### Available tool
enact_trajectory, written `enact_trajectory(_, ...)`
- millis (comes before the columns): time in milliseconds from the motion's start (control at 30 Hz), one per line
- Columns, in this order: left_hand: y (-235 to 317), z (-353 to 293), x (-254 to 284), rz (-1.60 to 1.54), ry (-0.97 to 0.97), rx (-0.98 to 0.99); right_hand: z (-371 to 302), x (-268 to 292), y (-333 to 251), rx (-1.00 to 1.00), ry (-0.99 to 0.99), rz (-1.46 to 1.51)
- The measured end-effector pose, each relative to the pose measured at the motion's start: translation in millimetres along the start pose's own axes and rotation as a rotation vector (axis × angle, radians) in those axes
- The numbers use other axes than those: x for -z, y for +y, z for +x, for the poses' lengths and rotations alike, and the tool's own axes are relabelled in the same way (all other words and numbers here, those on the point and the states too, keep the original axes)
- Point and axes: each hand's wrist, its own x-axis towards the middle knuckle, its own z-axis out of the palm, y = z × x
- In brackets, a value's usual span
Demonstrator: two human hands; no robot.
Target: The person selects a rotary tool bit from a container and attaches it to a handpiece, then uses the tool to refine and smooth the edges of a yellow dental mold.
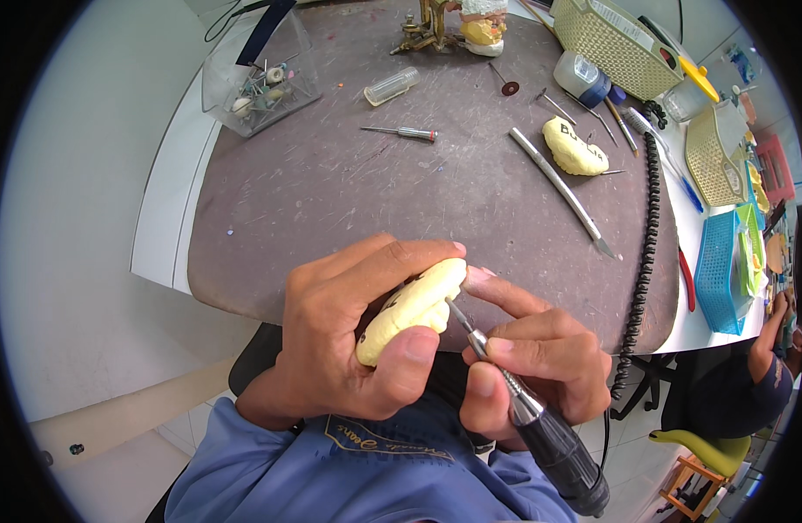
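Observation:
My left hand (348, 327) grips a pale yellow plaster cast (409, 307) just below the near edge of the brown work mat (348, 192), thumb pressed on its lower end. My right hand (531, 357) holds a slim rotary handpiece (540, 427) like a pen. Its thin metal tip touches the right side of the cast. The index finger of my right hand rests against the top of the cast. A black cable runs from the handpiece's dark body at the lower right.
On the mat lie a second yellow cast (575, 146), a long metal spatula (562, 192), a small red-tipped screwdriver (401, 132), a clear vial (392, 85) and a clear box of burs (261, 83). Baskets (610, 44) stand right. Another person (758, 375) sits at lower right.

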Motion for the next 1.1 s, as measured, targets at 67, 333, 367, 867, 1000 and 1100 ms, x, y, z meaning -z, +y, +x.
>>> enact_trajectory(67,-0.1,0.0,-0.3,0.000,-0.001,0.001,0.1,-0.5,-0.2,-0.003,0.004,0.002)
enact_trajectory(333,-0.7,-0.3,-0.8,0.012,0.014,-0.017,0.8,0.2,-2.0,-0.017,0.008,0.004)
enact_trajectory(367,-0.5,-0.1,-0.7,0.011,0.013,-0.017,0.7,0.3,-2.1,-0.018,0.004,-0.003)
enact_trajectory(867,-0.3,0.0,0.8,0.020,-0.011,-0.014,-0.1,-1.2,0.1,-0.008,0.016,-0.006)
enact_trajectory(1000,-2.0,0.1,-0.4,0.005,0.006,-0.031,0.3,-1.2,0.7,0.008,-0.001,0.003)
enact_trajectory(1100,-1.0,0.4,0.1,0.011,0.002,-0.034,0.6,-2.7,-0.6,-0.009,0.026,0.000)
